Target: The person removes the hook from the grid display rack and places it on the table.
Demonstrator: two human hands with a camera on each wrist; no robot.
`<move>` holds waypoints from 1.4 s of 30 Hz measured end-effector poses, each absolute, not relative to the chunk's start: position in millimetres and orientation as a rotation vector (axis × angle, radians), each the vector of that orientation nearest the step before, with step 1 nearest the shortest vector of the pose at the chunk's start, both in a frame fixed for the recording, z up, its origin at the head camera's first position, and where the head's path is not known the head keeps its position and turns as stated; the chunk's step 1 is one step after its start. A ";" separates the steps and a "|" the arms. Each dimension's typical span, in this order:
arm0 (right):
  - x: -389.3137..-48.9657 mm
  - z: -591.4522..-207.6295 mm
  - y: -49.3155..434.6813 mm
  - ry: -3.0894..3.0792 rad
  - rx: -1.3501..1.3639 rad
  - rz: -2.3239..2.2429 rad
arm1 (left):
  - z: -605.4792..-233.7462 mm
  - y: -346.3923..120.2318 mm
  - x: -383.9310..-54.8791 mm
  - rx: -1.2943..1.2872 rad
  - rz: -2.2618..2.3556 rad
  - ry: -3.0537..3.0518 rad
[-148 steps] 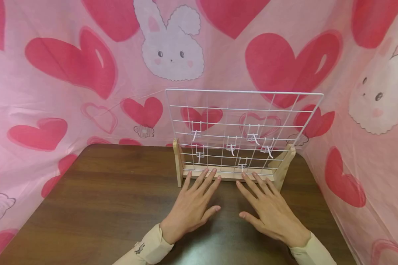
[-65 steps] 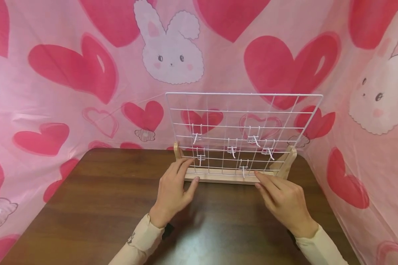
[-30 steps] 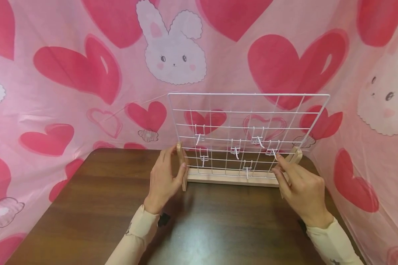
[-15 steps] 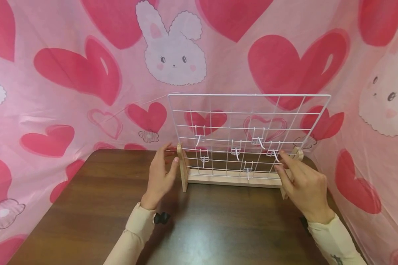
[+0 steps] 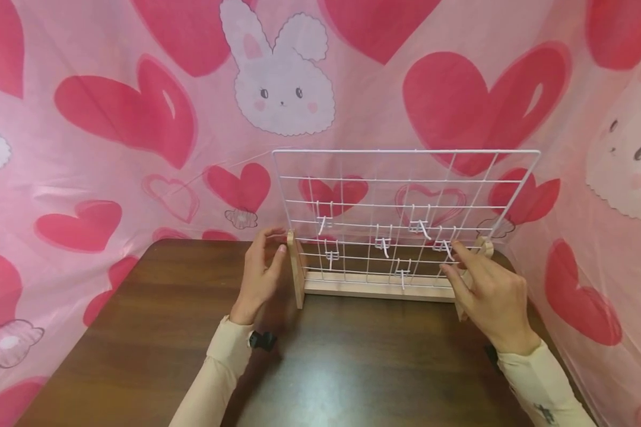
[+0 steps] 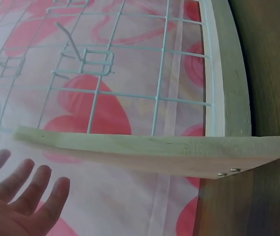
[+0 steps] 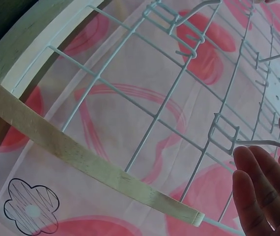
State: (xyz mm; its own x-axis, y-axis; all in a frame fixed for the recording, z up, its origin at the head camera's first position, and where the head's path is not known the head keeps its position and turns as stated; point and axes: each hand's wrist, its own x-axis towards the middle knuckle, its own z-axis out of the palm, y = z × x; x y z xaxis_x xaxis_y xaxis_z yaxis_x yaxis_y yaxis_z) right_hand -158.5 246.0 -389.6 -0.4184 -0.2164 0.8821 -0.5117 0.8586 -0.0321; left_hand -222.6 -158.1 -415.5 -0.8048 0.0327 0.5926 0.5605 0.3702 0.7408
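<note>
A white wire grid rack (image 5: 406, 152) stands on a wooden base (image 5: 379, 289), with several white hooks hung on its lower half. My left hand (image 5: 257, 276) is just left of the left wooden upright (image 5: 297, 273), fingers spread and loosely bent. The left wrist view shows a gap between its fingers (image 6: 54, 199) and that upright. My right hand (image 5: 491, 299) hovers at the rack's right side, thumb and fingers apart near the rightmost hook (image 5: 443, 245). In the right wrist view its fingers (image 7: 265, 184) lie close to that hook's prong (image 7: 260, 143); whether they touch is unclear.
The rack stands toward the back of a dark brown wooden table (image 5: 320, 367). A pink cloth (image 5: 363, 95) printed with red hearts and rabbits surrounds the table behind and at both sides. The right wooden upright (image 5: 487, 248) is partly hidden by the right hand.
Both hands have gone from lying flat before the rack to its two sides. My left hand has moved slightly off the left upright since a second ago. The hooks hang where they were.
</note>
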 end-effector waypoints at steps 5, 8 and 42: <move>-160.1 -390.1 246.2 -2.016 0.534 0.374 | -416.5 -155.4 -229.2 -0.528 -1.477 -2.136; -161.4 -390.3 245.1 -2.026 0.536 0.386 | -415.7 -154.6 -232.1 -0.535 -1.504 -2.126; -170.2 -394.4 246.2 -1.999 0.547 0.533 | -421.1 -153.7 -241.5 -0.475 -1.630 -2.145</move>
